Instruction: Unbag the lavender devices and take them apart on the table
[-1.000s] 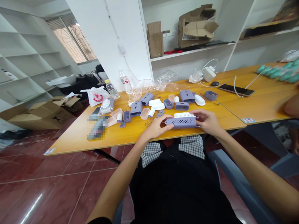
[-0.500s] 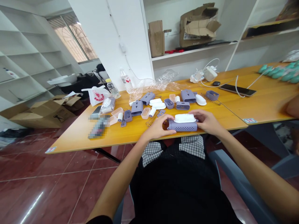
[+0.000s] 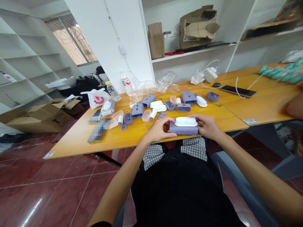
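Note:
At the front edge of the table lies a purple plastic housing [image 3: 184, 130] with small holes along its side. A white bristled brush head [image 3: 186, 121] rests on top of it, bristles showing. My left hand [image 3: 159, 130] curves around the housing's left end, thumb low and index finger high. My right hand [image 3: 209, 126] closes on the right end, its fingertips by the brush head's right tip. More white brush heads [image 3: 159, 107], purple housings [image 3: 138, 111], a purple cap [image 3: 183, 107] and coiled springs [image 3: 152, 122] lie beyond my hands.
Clear tubs [image 3: 146, 115] and white cylinders [image 3: 153, 113] are spread over the table [image 3: 127, 137]. Bottles [image 3: 113, 91], a plastic bag [image 3: 96, 98] and crumpled film [image 3: 163, 83] stand behind. A tablet [image 3: 238, 90] with a cable lies right. Another person's arm [image 3: 294, 105] shows at the right edge.
My right fingers have drawn in closer to the housing and the brush head's right end. The whole view has shifted slightly; my left hand keeps its hold.

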Motion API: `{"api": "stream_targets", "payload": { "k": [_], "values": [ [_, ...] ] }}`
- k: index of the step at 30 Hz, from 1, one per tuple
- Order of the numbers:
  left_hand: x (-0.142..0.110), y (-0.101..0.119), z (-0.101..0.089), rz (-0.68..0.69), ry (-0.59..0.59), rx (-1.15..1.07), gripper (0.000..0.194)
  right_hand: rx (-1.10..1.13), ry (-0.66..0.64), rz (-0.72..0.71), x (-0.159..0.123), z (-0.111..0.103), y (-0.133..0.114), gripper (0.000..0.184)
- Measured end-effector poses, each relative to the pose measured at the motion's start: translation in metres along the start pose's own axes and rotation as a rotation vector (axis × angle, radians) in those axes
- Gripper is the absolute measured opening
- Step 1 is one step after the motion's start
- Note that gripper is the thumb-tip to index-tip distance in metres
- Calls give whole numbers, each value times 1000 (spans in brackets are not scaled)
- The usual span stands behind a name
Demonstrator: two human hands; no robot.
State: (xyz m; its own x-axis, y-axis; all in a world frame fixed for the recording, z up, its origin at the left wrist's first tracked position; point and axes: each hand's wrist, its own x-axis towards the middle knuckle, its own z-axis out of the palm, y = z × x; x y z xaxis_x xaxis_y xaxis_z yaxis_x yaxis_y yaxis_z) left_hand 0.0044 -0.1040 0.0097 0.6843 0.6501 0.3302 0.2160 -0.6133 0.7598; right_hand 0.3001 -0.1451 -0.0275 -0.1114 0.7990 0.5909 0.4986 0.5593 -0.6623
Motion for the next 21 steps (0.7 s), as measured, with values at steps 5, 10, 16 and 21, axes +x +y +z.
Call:
{"api": "stream_targets", "payload": {
  "k": [5,10,16,21],
  "values": [
    [0,-2,1,-1,10,-7,54,6,-26,10,0,-2,0,48],
    [1,-3,0,-65,14,-20,58,-33,-8,10,-1,-1,-3,48],
    [1,-3,-1,-85,5,-40,61,-53,-57,-55,-2,-1,-7,50],
    [0,-3,0,-80,21,-38,60,4,-70,10,4,-3,-7,45]
  ]
}}
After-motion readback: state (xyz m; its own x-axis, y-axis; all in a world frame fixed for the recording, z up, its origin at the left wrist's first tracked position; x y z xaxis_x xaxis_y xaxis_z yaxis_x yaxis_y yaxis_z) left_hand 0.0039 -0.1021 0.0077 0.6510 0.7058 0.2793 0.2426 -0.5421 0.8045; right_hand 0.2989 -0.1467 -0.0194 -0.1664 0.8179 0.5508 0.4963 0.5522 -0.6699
